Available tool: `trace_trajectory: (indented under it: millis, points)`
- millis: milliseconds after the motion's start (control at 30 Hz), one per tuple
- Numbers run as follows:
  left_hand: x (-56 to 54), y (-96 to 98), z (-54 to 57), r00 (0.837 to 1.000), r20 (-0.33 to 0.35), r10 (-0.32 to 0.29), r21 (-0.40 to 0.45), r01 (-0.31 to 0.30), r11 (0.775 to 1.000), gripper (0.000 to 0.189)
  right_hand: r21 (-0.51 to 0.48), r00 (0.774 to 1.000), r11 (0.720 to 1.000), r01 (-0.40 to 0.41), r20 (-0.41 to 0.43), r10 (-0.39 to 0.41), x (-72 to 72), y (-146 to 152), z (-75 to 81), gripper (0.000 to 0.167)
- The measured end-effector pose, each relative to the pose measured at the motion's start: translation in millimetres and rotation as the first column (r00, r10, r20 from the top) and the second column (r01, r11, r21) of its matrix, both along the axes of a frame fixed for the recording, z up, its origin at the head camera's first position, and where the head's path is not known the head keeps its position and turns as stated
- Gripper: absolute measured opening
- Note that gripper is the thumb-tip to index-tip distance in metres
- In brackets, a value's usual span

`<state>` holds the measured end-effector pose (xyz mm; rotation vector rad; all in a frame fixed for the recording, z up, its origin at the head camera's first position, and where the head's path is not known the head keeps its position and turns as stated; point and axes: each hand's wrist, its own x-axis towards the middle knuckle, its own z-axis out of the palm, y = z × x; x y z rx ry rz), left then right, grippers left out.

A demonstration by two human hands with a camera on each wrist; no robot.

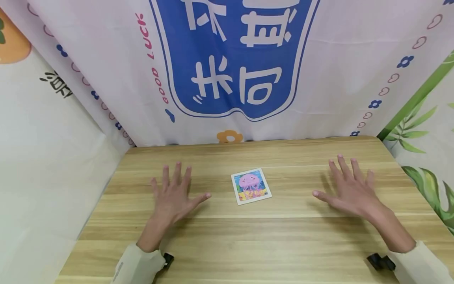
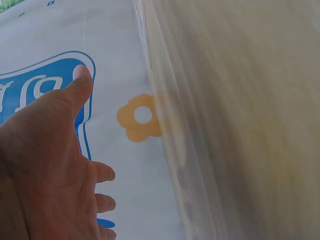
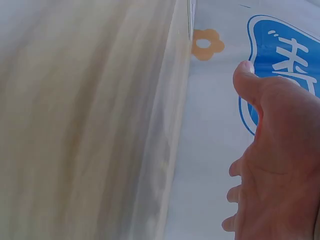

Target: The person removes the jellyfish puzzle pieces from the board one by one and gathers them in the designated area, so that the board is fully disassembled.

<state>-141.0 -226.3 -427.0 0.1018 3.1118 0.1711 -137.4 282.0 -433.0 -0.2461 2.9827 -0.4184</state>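
A square picture tile (image 1: 251,186) with a white border lies flat on the wooden table, showing a pink jellyfish over yellow coral. My left hand (image 1: 173,197) is spread to the left of it, thumb pointing toward the tile but apart from it. On the other side, my right hand (image 1: 351,193) is spread too, farther from the tile, with a shadow beneath it on the wood. Neither hand holds anything. Both wrist views show the left hand (image 2: 55,160) and the right hand (image 3: 280,155) with thumbs out; the tile does not appear there.
The wooden table (image 1: 248,244) meets a white printed cloth (image 1: 117,47) along its back edge. That cloth bears a blue sign-shaped print and an orange flower (image 1: 229,136). Cloths also hang at the left and right sides. A small black device sits by each wrist.
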Motion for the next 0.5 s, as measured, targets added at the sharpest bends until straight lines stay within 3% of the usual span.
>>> trace_trajectory:
  millis: [267,500]
  points:
    - [-7.7,12.3,0.0,0.999,0.030,-0.016,0.052,0.014,0.999,0.118,-0.038,0.999,0.998,-0.041,-0.005,0.041,-9.2,-20,-2.5,0.120]
    - [-11.6,27.6,-3.8,0.996,0.052,-0.072,0.172,0.062,0.983,0.109,-0.118,0.998,0.991,-0.070,-0.004,0.070,-14.2,-37,-1.7,0.117]
